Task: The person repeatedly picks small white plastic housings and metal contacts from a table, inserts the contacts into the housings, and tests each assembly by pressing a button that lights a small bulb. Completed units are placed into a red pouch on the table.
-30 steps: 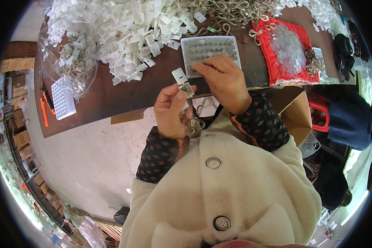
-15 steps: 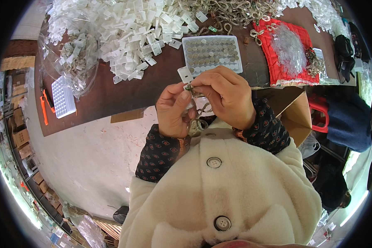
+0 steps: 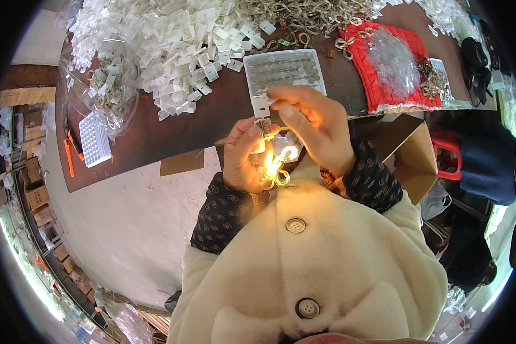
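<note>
Right hand has shifted tray-ward from the case to beside its lid; string now glows.

Head view: left hand pinches case on tray's near side, long axis running tray-ward, lid end nearest. Right fingers spread, lid to their left; contact unclear.

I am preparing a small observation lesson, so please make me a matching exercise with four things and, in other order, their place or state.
Things:
1. String light
2. Tray of round discs
3. Red cloth
4. Orange-handled tool

Place or state:
A. Under clear plastic
B. Beside a dimpled white tray
C. Glowing, at the left hand
D. Just beyond the right hand

Pairs: 1-C, 2-D, 3-A, 4-B
</note>
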Demonstrator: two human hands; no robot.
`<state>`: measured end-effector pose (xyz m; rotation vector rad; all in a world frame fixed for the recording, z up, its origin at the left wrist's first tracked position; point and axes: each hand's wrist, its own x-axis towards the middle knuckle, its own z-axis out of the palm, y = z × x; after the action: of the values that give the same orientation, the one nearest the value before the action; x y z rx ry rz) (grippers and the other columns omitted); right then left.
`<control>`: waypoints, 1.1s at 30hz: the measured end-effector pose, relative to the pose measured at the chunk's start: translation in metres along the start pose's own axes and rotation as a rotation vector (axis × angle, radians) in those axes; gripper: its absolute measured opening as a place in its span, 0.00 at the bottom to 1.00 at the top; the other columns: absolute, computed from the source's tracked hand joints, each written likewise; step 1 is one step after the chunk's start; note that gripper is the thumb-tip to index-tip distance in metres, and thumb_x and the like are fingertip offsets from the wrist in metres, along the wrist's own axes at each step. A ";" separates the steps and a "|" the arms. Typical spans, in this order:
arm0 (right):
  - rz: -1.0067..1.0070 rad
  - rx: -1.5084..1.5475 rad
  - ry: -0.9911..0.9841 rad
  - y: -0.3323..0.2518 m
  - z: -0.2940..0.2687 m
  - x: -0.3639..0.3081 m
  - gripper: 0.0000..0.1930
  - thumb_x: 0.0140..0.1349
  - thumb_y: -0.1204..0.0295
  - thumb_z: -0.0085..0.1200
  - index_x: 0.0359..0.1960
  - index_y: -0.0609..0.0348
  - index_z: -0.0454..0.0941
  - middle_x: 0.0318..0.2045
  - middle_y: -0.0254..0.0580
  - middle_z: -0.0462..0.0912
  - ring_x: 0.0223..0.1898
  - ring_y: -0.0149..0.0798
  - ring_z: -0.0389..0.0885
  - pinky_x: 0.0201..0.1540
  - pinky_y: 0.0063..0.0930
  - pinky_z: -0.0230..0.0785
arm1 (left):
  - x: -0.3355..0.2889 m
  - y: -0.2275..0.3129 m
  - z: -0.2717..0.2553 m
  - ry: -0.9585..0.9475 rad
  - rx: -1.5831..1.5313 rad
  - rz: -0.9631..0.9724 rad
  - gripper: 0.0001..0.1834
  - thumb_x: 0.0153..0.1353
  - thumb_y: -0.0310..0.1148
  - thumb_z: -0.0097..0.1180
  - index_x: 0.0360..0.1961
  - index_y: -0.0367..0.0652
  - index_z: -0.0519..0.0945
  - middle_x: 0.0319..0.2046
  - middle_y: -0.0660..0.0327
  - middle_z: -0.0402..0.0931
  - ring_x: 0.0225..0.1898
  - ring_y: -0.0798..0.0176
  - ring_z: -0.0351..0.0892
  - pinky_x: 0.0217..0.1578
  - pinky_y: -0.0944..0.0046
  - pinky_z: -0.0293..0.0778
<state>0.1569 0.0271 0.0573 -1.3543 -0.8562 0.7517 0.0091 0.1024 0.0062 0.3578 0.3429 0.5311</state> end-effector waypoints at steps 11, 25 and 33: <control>-0.280 0.085 -0.260 0.003 -0.013 -0.001 0.14 0.56 0.87 0.58 0.45 0.65 0.82 0.46 0.49 0.82 0.50 0.40 0.79 0.53 0.32 0.71 | -0.003 -0.009 0.022 0.004 -0.142 -0.051 0.10 0.69 0.34 0.53 0.47 0.41 0.75 0.34 0.59 0.79 0.20 0.73 0.73 0.18 0.77 0.70; -0.514 -0.102 -0.204 0.010 -0.013 0.005 0.12 0.51 0.87 0.58 0.39 0.64 0.82 0.44 0.46 0.83 0.48 0.45 0.80 0.51 0.34 0.73 | 0.001 -0.012 0.028 -0.103 -0.119 -0.113 0.14 0.72 0.45 0.50 0.49 0.48 0.72 0.40 0.62 0.76 0.45 0.64 0.77 0.48 0.59 0.75; -0.631 -0.255 -0.238 0.013 -0.015 0.007 0.16 0.57 0.83 0.60 0.49 0.62 0.82 0.49 0.50 0.82 0.51 0.50 0.80 0.53 0.38 0.73 | -0.002 -0.015 0.026 0.056 -0.174 -0.145 0.15 0.74 0.49 0.44 0.48 0.51 0.70 0.41 0.63 0.73 0.42 0.69 0.75 0.39 0.66 0.75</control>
<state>0.1734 0.0270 0.0447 -1.1217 -1.5166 0.3146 0.0245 0.0833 0.0233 0.1488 0.3709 0.4261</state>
